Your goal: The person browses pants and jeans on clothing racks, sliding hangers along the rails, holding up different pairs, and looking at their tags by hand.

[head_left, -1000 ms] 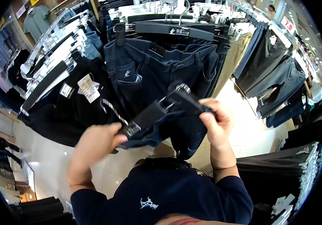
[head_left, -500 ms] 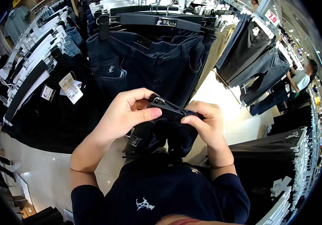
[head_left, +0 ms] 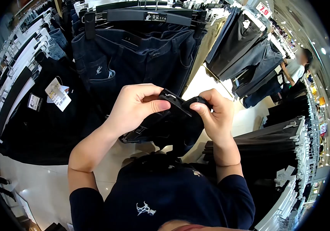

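The clip (head_left: 176, 103) is pinched in the left hand (head_left: 136, 106), the jeans (head_left: 191, 133) in the right hand (head_left: 217, 113). Bunching is best avoided.

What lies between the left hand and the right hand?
In the head view, a black hanger clip and part of the dark trousers.

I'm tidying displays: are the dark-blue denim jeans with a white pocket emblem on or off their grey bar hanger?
On: the jeans hang below the hanger, a black plastic clip gripping their waistband.
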The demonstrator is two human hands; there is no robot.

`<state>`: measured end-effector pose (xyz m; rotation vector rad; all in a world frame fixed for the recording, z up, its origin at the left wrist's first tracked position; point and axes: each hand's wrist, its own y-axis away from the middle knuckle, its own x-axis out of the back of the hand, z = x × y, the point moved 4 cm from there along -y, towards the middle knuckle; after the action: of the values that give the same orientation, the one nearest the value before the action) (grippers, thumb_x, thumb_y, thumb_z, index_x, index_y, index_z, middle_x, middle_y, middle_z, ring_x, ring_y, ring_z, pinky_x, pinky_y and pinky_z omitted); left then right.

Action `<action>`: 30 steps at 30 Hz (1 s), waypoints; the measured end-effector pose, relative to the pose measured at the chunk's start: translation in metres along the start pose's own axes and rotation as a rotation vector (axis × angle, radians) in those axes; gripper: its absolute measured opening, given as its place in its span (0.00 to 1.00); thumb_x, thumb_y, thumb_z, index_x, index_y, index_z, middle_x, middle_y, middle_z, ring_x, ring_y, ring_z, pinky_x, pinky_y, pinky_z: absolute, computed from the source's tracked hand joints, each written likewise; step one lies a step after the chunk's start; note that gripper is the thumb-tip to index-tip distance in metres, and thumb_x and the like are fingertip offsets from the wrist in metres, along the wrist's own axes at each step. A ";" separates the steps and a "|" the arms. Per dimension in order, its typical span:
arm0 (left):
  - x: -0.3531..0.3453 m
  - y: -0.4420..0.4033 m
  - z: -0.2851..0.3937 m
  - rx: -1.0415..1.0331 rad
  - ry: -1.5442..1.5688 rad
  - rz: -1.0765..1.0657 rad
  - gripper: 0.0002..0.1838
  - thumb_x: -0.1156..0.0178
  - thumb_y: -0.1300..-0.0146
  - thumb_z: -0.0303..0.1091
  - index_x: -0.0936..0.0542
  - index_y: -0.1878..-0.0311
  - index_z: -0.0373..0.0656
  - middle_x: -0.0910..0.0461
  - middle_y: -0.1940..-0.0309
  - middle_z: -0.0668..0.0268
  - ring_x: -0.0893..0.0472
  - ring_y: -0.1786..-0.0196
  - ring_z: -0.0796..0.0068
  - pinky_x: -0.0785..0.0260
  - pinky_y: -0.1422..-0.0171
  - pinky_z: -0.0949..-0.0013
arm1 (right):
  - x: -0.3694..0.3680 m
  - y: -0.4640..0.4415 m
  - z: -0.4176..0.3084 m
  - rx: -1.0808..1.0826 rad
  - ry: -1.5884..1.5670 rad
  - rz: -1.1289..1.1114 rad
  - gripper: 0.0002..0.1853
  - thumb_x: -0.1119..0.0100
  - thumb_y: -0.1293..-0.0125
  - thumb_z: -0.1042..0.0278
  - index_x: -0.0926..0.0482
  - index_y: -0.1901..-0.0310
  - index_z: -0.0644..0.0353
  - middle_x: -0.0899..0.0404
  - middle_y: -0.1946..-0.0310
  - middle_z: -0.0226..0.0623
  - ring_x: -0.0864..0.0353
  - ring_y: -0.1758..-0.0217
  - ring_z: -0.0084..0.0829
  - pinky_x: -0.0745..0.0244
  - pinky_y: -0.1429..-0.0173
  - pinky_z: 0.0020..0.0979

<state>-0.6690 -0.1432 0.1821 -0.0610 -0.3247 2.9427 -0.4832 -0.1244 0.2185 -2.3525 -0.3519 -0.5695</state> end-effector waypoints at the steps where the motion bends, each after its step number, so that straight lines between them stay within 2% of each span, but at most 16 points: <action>1: -0.001 -0.002 -0.001 -0.036 -0.011 0.011 0.10 0.34 0.45 0.27 0.19 0.61 0.33 0.21 0.71 0.68 0.23 0.66 0.84 0.31 0.60 0.80 | 0.002 -0.002 -0.004 0.065 0.096 0.023 0.12 0.32 0.45 0.66 0.26 0.73 0.62 0.25 0.83 0.35 0.24 0.82 0.26 0.33 0.77 0.23; 3: -0.006 -0.004 0.003 -0.069 -0.052 0.010 0.10 0.33 0.46 0.27 0.19 0.61 0.33 0.21 0.71 0.68 0.23 0.67 0.84 0.31 0.61 0.79 | 0.003 -0.006 -0.010 0.158 0.215 0.063 0.13 0.31 0.46 0.66 0.27 0.75 0.62 0.28 0.86 0.35 0.27 0.86 0.30 0.36 0.80 0.25; 8: -0.011 -0.010 0.014 -0.172 -0.149 0.020 0.12 0.32 0.47 0.30 0.19 0.62 0.32 0.22 0.73 0.68 0.25 0.70 0.85 0.31 0.65 0.79 | 0.009 -0.014 -0.021 0.293 0.394 0.091 0.14 0.29 0.49 0.67 0.27 0.77 0.61 0.31 0.88 0.35 0.30 0.88 0.29 0.39 0.83 0.26; 14: -0.011 -0.019 0.010 -0.069 -0.006 -0.026 0.14 0.33 0.45 0.31 0.20 0.58 0.33 0.21 0.71 0.70 0.25 0.68 0.86 0.31 0.61 0.79 | 0.012 -0.021 -0.027 0.368 0.455 0.183 0.13 0.30 0.49 0.67 0.26 0.76 0.61 0.30 0.87 0.35 0.30 0.87 0.31 0.38 0.82 0.27; 17: -0.014 -0.020 0.008 -0.068 0.087 -0.039 0.15 0.34 0.44 0.32 0.21 0.56 0.34 0.20 0.68 0.69 0.24 0.66 0.86 0.30 0.60 0.79 | 0.013 -0.027 -0.029 0.368 0.453 0.084 0.12 0.31 0.48 0.66 0.26 0.74 0.61 0.28 0.85 0.36 0.28 0.86 0.32 0.36 0.80 0.26; 19: -0.015 -0.020 0.007 -0.054 -0.053 -0.119 0.23 0.34 0.43 0.37 0.26 0.46 0.36 0.23 0.54 0.64 0.23 0.53 0.79 0.32 0.47 0.75 | 0.018 -0.028 -0.022 0.249 0.392 0.024 0.13 0.31 0.48 0.65 0.26 0.72 0.61 0.26 0.84 0.36 0.26 0.83 0.34 0.34 0.78 0.26; 20: -0.015 -0.019 0.006 -0.049 -0.056 -0.121 0.23 0.34 0.43 0.37 0.26 0.46 0.36 0.23 0.54 0.64 0.23 0.53 0.79 0.32 0.47 0.75 | 0.021 -0.028 -0.024 0.203 0.380 0.030 0.13 0.31 0.48 0.65 0.25 0.73 0.62 0.25 0.82 0.38 0.24 0.81 0.32 0.32 0.76 0.26; 22: -0.007 -0.011 0.018 -0.438 -0.072 0.071 0.29 0.32 0.47 0.38 0.27 0.44 0.36 0.26 0.47 0.60 0.25 0.46 0.70 0.34 0.42 0.69 | 0.035 -0.027 -0.025 0.185 0.406 0.150 0.12 0.31 0.48 0.67 0.24 0.72 0.63 0.25 0.82 0.36 0.26 0.81 0.24 0.33 0.75 0.23; 23: 0.005 0.000 0.020 -0.505 -0.127 0.123 0.34 0.31 0.48 0.40 0.31 0.39 0.38 0.28 0.44 0.59 0.29 0.40 0.66 0.38 0.37 0.66 | 0.045 -0.026 -0.021 0.215 0.384 0.220 0.11 0.31 0.47 0.68 0.24 0.72 0.64 0.25 0.82 0.33 0.29 0.80 0.20 0.34 0.74 0.21; 24: 0.018 0.016 0.024 -0.627 -0.341 0.250 0.30 0.34 0.44 0.39 0.30 0.40 0.36 0.28 0.44 0.56 0.27 0.43 0.66 0.37 0.39 0.66 | 0.057 -0.025 -0.015 0.244 0.358 0.290 0.10 0.32 0.46 0.70 0.24 0.72 0.65 0.26 0.82 0.31 0.32 0.80 0.16 0.36 0.73 0.19; 25: 0.032 0.035 0.010 -0.776 -0.358 0.359 0.22 0.40 0.39 0.37 0.28 0.46 0.32 0.28 0.47 0.51 0.26 0.47 0.62 0.34 0.43 0.65 | 0.067 -0.023 -0.011 0.255 0.322 0.369 0.08 0.34 0.45 0.72 0.24 0.72 0.66 0.27 0.81 0.28 0.33 0.78 0.15 0.37 0.72 0.17; 26: 0.039 0.056 -0.008 -0.970 -0.369 0.515 0.17 0.44 0.37 0.37 0.28 0.54 0.31 0.27 0.54 0.50 0.26 0.55 0.60 0.32 0.51 0.65 | 0.076 -0.020 -0.008 0.263 0.288 0.447 0.07 0.35 0.44 0.74 0.24 0.72 0.66 0.28 0.80 0.25 0.35 0.76 0.13 0.39 0.71 0.16; 27: 0.046 0.073 -0.037 -1.092 -0.411 0.733 0.18 0.43 0.39 0.42 0.33 0.59 0.35 0.30 0.63 0.56 0.29 0.62 0.64 0.34 0.59 0.68 | 0.083 -0.018 -0.005 0.255 0.243 0.491 0.06 0.37 0.43 0.75 0.25 0.72 0.67 0.29 0.79 0.24 0.36 0.75 0.13 0.39 0.70 0.15; 28: 0.048 0.084 -0.058 -1.085 -0.421 0.856 0.22 0.41 0.42 0.46 0.37 0.59 0.38 0.35 0.66 0.59 0.33 0.66 0.68 0.37 0.63 0.70 | 0.090 -0.016 -0.003 0.249 0.200 0.538 0.05 0.39 0.41 0.77 0.25 0.72 0.68 0.29 0.79 0.23 0.36 0.75 0.12 0.40 0.70 0.14; 29: 0.048 0.093 -0.089 -0.911 -0.345 0.930 0.24 0.38 0.44 0.46 0.38 0.57 0.40 0.38 0.64 0.61 0.34 0.65 0.70 0.37 0.61 0.69 | 0.093 -0.014 -0.003 0.259 0.182 0.578 0.05 0.39 0.41 0.77 0.25 0.71 0.68 0.30 0.77 0.23 0.37 0.74 0.12 0.41 0.69 0.14; 30: 0.042 0.100 -0.123 -0.630 -0.240 0.952 0.27 0.36 0.46 0.46 0.39 0.54 0.42 0.39 0.59 0.61 0.35 0.60 0.71 0.37 0.56 0.69 | 0.096 -0.012 -0.005 0.268 0.208 0.600 0.07 0.40 0.39 0.74 0.25 0.70 0.68 0.29 0.76 0.23 0.37 0.73 0.13 0.42 0.67 0.13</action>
<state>-0.7202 -0.2057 0.0394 0.0812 -1.6519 3.5743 -0.4056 -0.1099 0.2751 -1.9768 0.3463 -0.4322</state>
